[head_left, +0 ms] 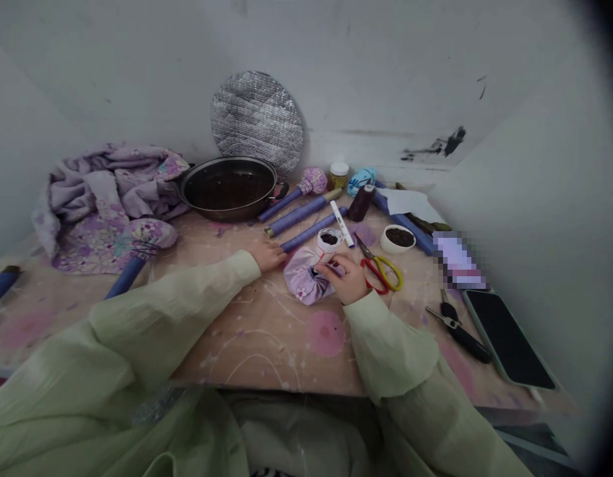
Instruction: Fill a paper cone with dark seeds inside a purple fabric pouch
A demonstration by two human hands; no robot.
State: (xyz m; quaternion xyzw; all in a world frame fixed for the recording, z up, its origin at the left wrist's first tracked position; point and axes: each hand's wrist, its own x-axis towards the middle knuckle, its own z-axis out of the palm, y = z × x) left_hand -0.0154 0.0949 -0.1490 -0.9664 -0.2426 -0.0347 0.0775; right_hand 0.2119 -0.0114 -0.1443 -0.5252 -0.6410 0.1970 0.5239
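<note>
My left hand (pixel 267 256) lies low on the table with its fingers stretched out, their tips at the near end of a blue-purple wrapped rod (pixel 314 230). My right hand (pixel 347 277) is closed in a pinch over a gathered lilac flowered cloth pouch (pixel 309 281); what the fingers hold is too small to make out. A dark spot shows at the pouch's gathered middle. Just behind it stands a small white cup (pixel 330 249) with dark bits in it. Red- and yellow-handled scissors (pixel 380 268) lie right of my right hand.
A dark pan (pixel 230 192) stands behind, left of several wrapped rods. Lilac cloth (pixel 98 199) is heaped at left. Toward the right are a marker (pixel 341 224), thread spool (pixel 361 204), bowl of dark bits (pixel 398 240), keys (pixel 463 334) and phone (pixel 508 338).
</note>
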